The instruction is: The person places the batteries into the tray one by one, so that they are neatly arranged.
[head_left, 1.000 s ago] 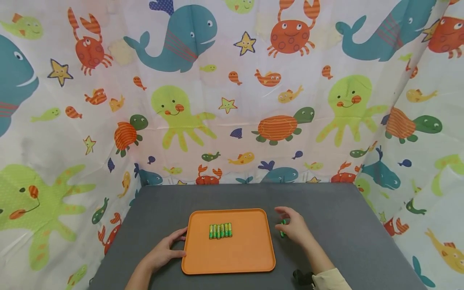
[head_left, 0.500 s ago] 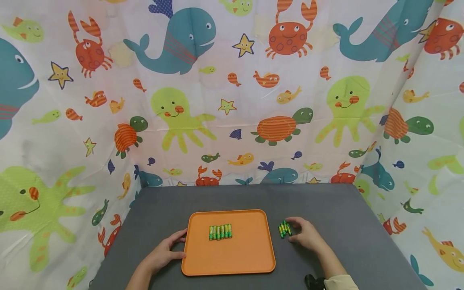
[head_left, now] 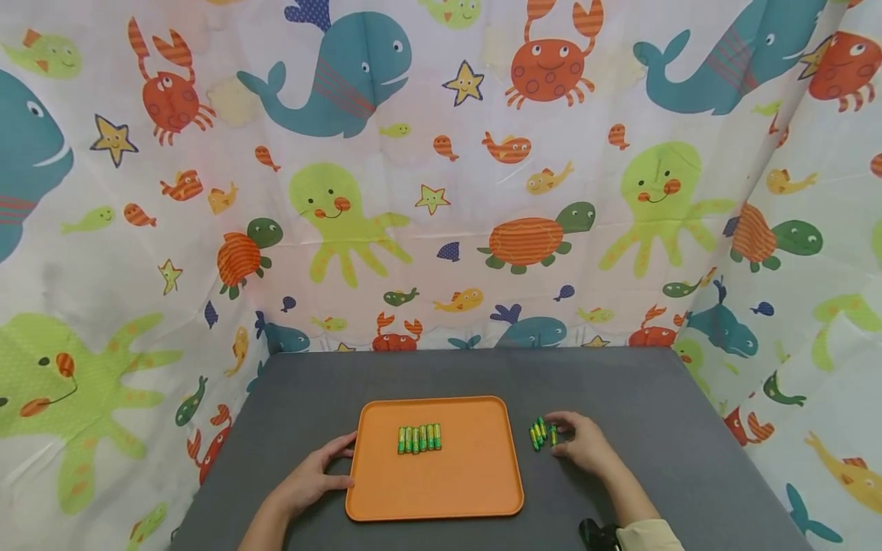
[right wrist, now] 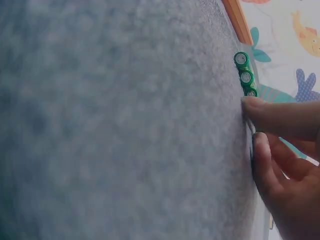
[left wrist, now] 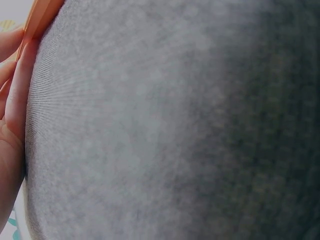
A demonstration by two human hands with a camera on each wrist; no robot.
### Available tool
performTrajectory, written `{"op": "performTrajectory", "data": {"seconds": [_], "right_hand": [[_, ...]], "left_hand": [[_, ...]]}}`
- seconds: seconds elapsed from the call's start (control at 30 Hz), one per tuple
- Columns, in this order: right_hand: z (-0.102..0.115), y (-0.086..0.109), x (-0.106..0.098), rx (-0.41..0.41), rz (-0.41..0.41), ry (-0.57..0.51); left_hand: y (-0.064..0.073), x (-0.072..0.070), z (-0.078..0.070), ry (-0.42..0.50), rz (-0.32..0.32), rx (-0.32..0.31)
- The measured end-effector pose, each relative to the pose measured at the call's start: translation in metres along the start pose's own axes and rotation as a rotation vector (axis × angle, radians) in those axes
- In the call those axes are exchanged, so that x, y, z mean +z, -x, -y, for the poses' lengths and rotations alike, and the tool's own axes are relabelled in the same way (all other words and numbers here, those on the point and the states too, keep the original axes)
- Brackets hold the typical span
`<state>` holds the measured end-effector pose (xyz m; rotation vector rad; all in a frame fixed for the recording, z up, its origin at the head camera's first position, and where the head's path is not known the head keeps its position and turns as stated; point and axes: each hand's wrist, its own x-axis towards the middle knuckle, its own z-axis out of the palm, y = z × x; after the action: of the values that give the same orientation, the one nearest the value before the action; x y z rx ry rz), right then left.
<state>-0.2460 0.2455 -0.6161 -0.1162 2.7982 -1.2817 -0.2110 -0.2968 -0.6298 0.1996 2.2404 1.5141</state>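
An orange tray (head_left: 434, 490) lies on the grey table, and a row of several green-yellow batteries (head_left: 419, 438) sits on it. My left hand (head_left: 313, 474) rests against the tray's left edge with fingertips and thumb spread along the rim; the left wrist view shows the fingers (left wrist: 17, 95) at the tray edge (left wrist: 42, 15). Right of the tray, my right hand (head_left: 586, 444) pinches a single battery (head_left: 553, 435) by its ends between thumb and finger. Just left of it lies a small group of loose batteries (head_left: 537, 434), their round ends visible in the right wrist view beside the thumb (right wrist: 257, 105).
The grey table (head_left: 427, 375) extends around the tray. A white curtain (head_left: 441, 176) printed with sea animals hangs behind and along both sides. A dark wrist device (head_left: 598, 533) is worn near the right sleeve (head_left: 648, 536).
My right hand has drawn back to the right, uncovering the loose batteries. One battery now stands apart from the others, between its fingers. The left hand and tray stay put.
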Motion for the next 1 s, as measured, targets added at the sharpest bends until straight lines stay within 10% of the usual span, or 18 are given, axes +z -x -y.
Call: {"op": "performTrajectory", "data": {"seconds": [0.5,1.0], "right_hand": [[0.029,-0.006,-0.004,0.011,-0.034,-0.177],[0.098,-0.016,0.053,-0.093,0.025,-0.287]], "left_hand": [[0.000,0.000,0.000,-0.020,-0.011,0.005],[0.001,0.001,0.000,0.008,-0.001,0.022]]}}
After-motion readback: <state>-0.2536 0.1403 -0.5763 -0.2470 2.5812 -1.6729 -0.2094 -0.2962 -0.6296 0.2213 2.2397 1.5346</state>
